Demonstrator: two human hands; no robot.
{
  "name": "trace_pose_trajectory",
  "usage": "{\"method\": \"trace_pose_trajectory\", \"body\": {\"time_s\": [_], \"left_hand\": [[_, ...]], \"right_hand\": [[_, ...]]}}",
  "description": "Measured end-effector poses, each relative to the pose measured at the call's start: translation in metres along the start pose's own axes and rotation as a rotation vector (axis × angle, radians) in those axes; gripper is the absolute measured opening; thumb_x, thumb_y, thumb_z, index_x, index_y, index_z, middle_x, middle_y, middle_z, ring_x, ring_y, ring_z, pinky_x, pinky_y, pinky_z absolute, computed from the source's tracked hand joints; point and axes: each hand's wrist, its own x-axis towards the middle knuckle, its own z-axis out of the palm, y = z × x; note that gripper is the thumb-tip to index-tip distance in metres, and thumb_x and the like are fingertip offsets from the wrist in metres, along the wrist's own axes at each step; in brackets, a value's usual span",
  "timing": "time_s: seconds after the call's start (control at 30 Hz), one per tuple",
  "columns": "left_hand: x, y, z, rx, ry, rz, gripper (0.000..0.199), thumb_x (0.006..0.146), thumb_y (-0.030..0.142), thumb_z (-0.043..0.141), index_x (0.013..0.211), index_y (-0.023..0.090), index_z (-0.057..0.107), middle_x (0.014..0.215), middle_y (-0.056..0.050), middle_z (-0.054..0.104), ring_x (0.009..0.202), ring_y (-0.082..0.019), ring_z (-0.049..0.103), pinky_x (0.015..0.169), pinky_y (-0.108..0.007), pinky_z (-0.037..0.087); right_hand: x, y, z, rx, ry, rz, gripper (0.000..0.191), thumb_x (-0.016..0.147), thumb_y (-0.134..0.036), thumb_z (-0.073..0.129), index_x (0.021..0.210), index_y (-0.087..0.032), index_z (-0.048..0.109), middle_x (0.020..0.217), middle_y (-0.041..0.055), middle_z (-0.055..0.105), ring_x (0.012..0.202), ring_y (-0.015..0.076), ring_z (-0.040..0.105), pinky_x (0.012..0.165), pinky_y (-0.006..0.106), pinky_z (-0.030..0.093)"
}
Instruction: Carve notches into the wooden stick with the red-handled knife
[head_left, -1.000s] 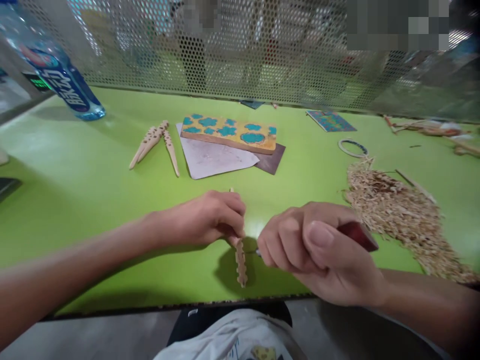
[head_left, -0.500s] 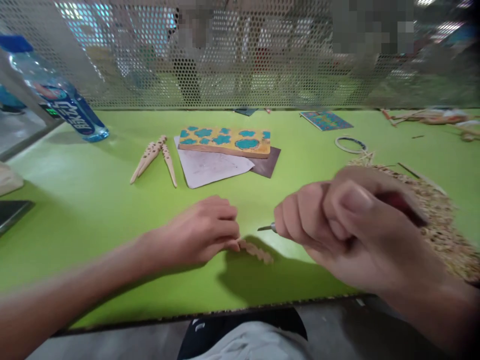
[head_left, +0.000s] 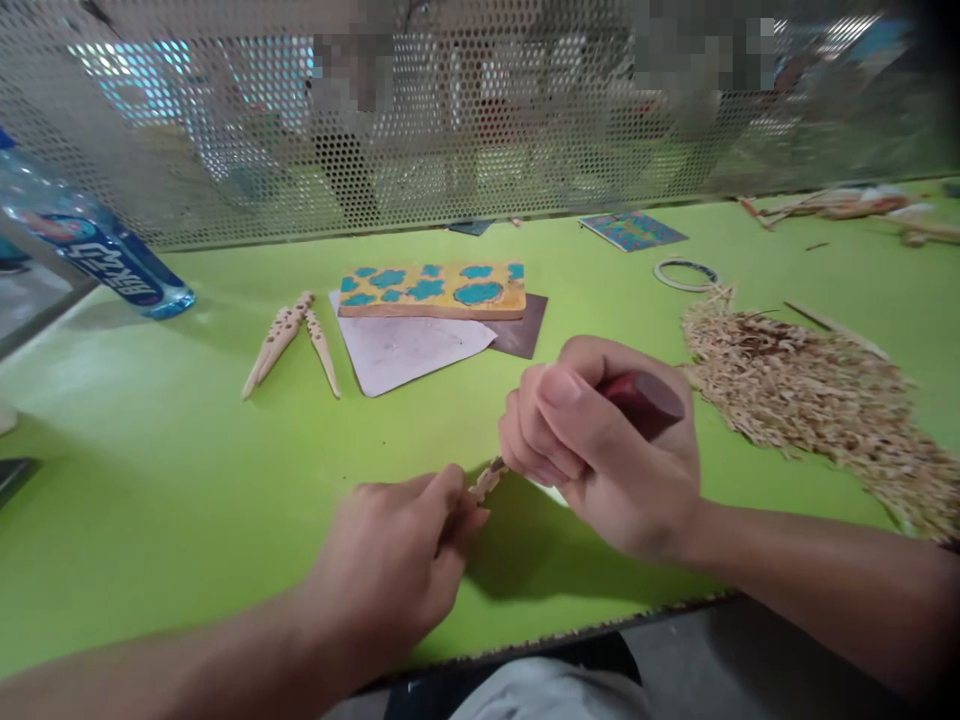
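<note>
A notched wooden stick is pinched in the closed fingers of the left hand, just above the green worktop. The right hand is closed around the dark red handle of a carving knife, whose blade tip touches the stick. At twelve o'clock, a painted wooden block rests on sheets of sandpaper. At ten o'clock lie two carved wooden sticks and, farther off, a water bottle. A heap of wood shavings spreads at two o'clock.
</note>
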Motion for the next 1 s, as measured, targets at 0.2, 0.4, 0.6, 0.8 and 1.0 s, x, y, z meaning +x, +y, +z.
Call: {"method": "trace_pose_trajectory", "body": {"time_s": [0.2, 0.4, 0.6, 0.8, 1.0], "left_hand": [[-0.002, 0.0, 0.001, 0.022, 0.05, 0.034, 0.017, 0.096, 0.023, 0.052, 0.079, 0.023, 0.049, 0.058, 0.006, 0.058, 0.046, -0.015, 0.054, 0.05, -0.031, 0.027], [-0.002, 0.0, 0.001, 0.046, 0.025, 0.03, 0.019, 0.096, 0.024, 0.051, 0.077, 0.023, 0.049, 0.056, 0.005, 0.059, 0.043, -0.015, 0.052, 0.049, -0.032, 0.023], [-0.001, 0.002, -0.002, 0.001, -0.017, -0.007, 0.015, 0.096, 0.025, 0.048, 0.083, 0.022, 0.056, 0.059, 0.003, 0.063, 0.046, -0.015, 0.054, 0.05, -0.03, 0.025], [0.001, 0.003, -0.003, 0.018, -0.027, -0.013, 0.021, 0.097, 0.027, 0.047, 0.08, 0.022, 0.058, 0.058, 0.001, 0.064, 0.044, -0.015, 0.053, 0.049, -0.03, 0.025], [0.0, 0.001, -0.002, 0.056, -0.005, -0.006, 0.018, 0.098, 0.026, 0.048, 0.081, 0.021, 0.055, 0.058, 0.002, 0.063, 0.048, -0.016, 0.056, 0.051, -0.03, 0.026]], "right_hand": [[0.0, 0.004, -0.001, 0.042, -0.022, -0.006, 0.036, 0.093, -0.026, 0.072, 0.063, -0.02, 0.052, 0.052, -0.0064, 0.043, 0.043, 0.0078, 0.036, 0.04, 0.026, 0.03], [-0.002, 0.001, 0.004, -0.07, 0.016, -0.007, 0.042, 0.09, -0.029, 0.076, 0.059, -0.021, 0.05, 0.051, -0.0064, 0.039, 0.045, 0.0082, 0.035, 0.044, 0.028, 0.027], [-0.004, 0.008, 0.009, -0.141, 0.094, -0.047, 0.041, 0.092, -0.028, 0.073, 0.061, -0.022, 0.047, 0.052, -0.0067, 0.036, 0.045, 0.0091, 0.033, 0.046, 0.03, 0.027], [-0.01, 0.012, 0.008, -0.181, 0.064, -0.075, 0.036, 0.093, -0.026, 0.07, 0.065, -0.023, 0.048, 0.053, -0.0067, 0.035, 0.046, 0.0101, 0.031, 0.047, 0.032, 0.028], [0.001, 0.018, 0.004, -0.132, 0.06, -0.092, 0.039, 0.094, -0.026, 0.07, 0.063, -0.022, 0.047, 0.052, -0.0071, 0.037, 0.045, 0.0091, 0.033, 0.046, 0.029, 0.028]]}}
